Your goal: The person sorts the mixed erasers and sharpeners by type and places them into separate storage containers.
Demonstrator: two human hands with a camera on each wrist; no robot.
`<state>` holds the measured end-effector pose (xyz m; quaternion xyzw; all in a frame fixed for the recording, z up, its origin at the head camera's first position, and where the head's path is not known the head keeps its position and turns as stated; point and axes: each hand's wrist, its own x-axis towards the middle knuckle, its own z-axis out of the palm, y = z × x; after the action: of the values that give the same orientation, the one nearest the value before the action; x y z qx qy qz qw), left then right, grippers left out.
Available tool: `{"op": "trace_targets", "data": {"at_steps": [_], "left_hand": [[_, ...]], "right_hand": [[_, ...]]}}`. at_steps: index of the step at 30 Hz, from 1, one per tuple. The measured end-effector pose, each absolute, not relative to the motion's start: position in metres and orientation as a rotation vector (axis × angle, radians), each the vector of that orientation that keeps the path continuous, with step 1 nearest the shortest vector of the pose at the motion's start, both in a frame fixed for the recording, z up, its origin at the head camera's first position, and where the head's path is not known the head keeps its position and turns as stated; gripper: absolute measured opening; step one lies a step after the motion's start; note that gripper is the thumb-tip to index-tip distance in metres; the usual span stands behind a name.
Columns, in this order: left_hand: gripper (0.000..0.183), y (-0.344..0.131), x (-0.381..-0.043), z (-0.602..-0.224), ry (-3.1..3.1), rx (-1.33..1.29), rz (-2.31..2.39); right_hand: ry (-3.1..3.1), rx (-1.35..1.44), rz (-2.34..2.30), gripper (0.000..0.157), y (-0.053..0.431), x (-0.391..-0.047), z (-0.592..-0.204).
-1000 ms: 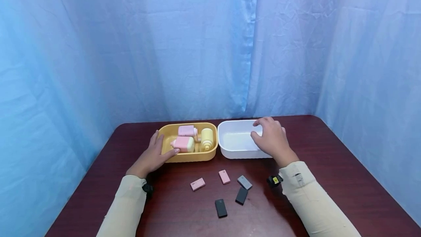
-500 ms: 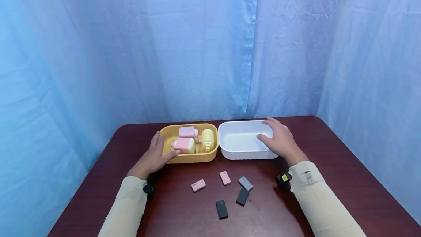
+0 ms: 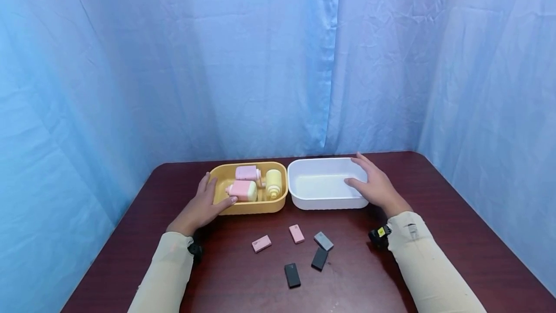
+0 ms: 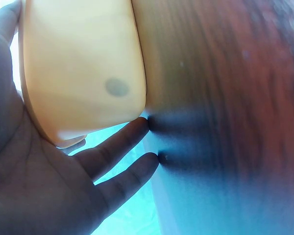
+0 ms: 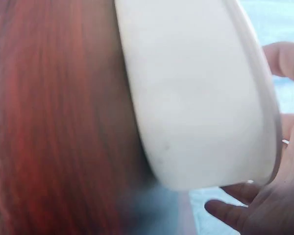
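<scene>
A yellow basket (image 3: 252,208) stands left of a white basket (image 3: 326,203), their near ends touching or almost so. My left hand (image 3: 201,209) rests at the yellow basket's left end, its thumb over the front rim; in the left wrist view its fingers (image 4: 122,147) lie fairly straight beside the end wall. At the white basket's right end, my right hand (image 3: 377,187) is spread around the rim with relaxed fingers. Inside the yellow basket lie a purple-pink bottle (image 3: 246,173), a pink and cream bottle (image 3: 243,191) and a pale yellow pump bottle (image 3: 273,181).
In front of the baskets lie several small flat blocks: pink (image 3: 261,244), another pink (image 3: 296,234), grey (image 3: 323,241), black (image 3: 319,259) and another black (image 3: 292,275). Grey and black ones touch or nearly touch. Blue curtains (image 3: 260,62) hang behind the dark red table (image 3: 243,284).
My right hand has moved right, from above the inside of the white basket to its right end. The left hand, baskets and blocks have stayed in place.
</scene>
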<state>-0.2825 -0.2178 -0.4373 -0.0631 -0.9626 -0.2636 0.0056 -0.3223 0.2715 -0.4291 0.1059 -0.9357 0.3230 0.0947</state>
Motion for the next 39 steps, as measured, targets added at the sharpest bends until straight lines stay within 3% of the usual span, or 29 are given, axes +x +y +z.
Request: {"op": "trace_targets", "data": {"at_steps": [15, 26, 39], "left_hand": [[0.113, -0.217, -0.283, -0.436, -3.024, -0.183, -0.829], [0.113, -0.219, -0.284, -0.436, -3.023, -0.186, -0.832], [0.114, -0.218, -0.283, -0.437, -3.018, -0.182, -0.843]], "right_hand": [[-2.796, 0.379, 0.953, 0.080, 0.281, -0.324, -0.443], [-2.842, 0.337, 0.957, 0.096, 0.281, -0.326, -0.447], [-2.848, 0.319, 0.963, 0.099, 0.281, -0.327, -0.448]]}}
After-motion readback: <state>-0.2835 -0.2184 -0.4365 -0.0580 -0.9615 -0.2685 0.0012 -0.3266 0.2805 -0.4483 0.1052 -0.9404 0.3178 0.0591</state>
